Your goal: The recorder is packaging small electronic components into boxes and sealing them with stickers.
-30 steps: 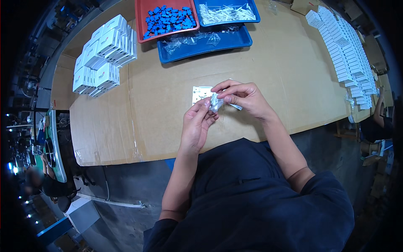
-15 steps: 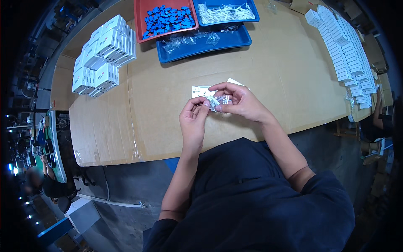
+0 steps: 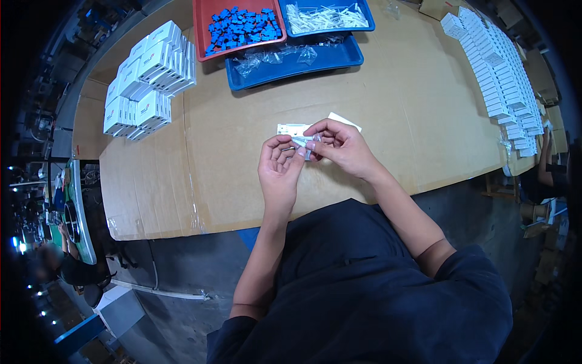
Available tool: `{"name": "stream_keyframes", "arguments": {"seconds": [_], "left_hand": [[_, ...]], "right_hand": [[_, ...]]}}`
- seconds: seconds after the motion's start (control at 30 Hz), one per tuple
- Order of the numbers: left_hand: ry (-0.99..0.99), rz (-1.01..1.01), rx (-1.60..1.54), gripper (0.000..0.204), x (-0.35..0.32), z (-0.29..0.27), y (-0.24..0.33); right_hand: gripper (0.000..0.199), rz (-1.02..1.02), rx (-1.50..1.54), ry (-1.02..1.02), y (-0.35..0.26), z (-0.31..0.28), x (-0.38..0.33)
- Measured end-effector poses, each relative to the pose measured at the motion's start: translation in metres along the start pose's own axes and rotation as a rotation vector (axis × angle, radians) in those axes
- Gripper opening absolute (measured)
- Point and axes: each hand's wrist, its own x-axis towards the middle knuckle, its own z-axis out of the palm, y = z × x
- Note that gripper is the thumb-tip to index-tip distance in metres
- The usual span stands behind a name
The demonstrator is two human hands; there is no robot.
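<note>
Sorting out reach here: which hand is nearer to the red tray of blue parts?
Left. The left hand sits below the red tray, slightly to its right. The right hand is farther right, below the blue trays. Both pinch a small clear bag.

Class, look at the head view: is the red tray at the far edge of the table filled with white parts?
No: the red tray holds a heap of small blue parts, while the white parts lie in the blue tray beside it.

Small clear plastic bag (image 3: 307,145), crumpled, pinched between both hands' fingers (image 3: 301,151) above the cardboard.
</note>
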Motion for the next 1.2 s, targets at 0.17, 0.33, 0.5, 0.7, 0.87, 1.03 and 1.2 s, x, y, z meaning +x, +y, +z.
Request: {"name": "stream_keyframes", "arguments": {"seconds": [0.17, 0.33, 0.5, 0.7, 0.87, 1.03, 1.2], "left_hand": [[0.008, -0.010, -0.033, 0.036, 0.003, -0.008, -0.002], [0.026, -0.048, -0.030, 0.031, 0.003, -0.011, -0.002], [-0.023, -0.058, -0.033, 0.029, 0.002, -0.012, -0.003], [0.058, -0.113, -0.240, 0.036, 0.002, -0.006, 0.002], [0.104, 0.016, -0.117, 0.043, 0.003, -0.011, -0.007], [0.088, 0.077, -0.042, 0.043, 0.001, -0.007, -0.005], [0.063, 0.004, -0.077, 0.039, 0.002, -0.007, -0.005]], "right_hand": [[0.027, 0.016, 0.011, -0.009, -0.004, 0.000, -0.001], [0.032, 0.042, 0.037, -0.038, -0.003, -0.003, 0.000], [0.034, 0.055, 0.061, -0.062, -0.001, -0.003, 0.000], [0.028, 0.102, 0.035, -0.074, 0.000, -0.003, 0.001], [0.020, 0.129, 0.021, -0.074, 0.004, 0.000, 0.001], [0.011, 0.126, 0.008, -0.068, 0.009, -0.002, 0.001], [0.010, 0.045, -0.045, -0.025, 0.006, -0.002, 0.002]]}}
